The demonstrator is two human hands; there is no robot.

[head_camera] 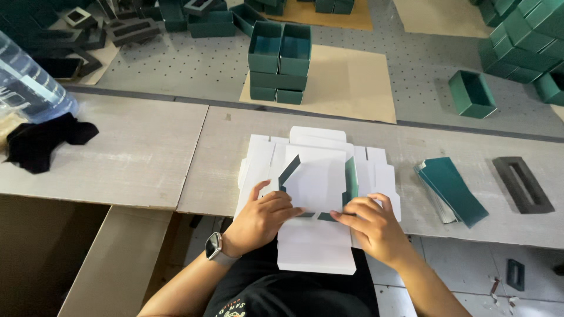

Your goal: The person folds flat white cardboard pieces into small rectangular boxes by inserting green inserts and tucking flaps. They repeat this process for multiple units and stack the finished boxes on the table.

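Observation:
A stack of flat white die-cut box blanks (317, 158) lies on the grey workbench (147, 152) in front of me. The top blank (320, 182) has its two side flaps raised, showing dark green faces. My left hand (264, 216), with a watch on the wrist, presses the near left corner of that blank. My right hand (370, 222) pinches its near right corner fold. A white front flap (317, 249) hangs over the bench edge toward me.
A pile of flat green strips (452, 189) and a dark foam insert (523, 185) lie to the right. Black cloth (41, 142) and a clear water bottle (29, 82) sit at left. Finished green boxes (279, 58) stand on the far table.

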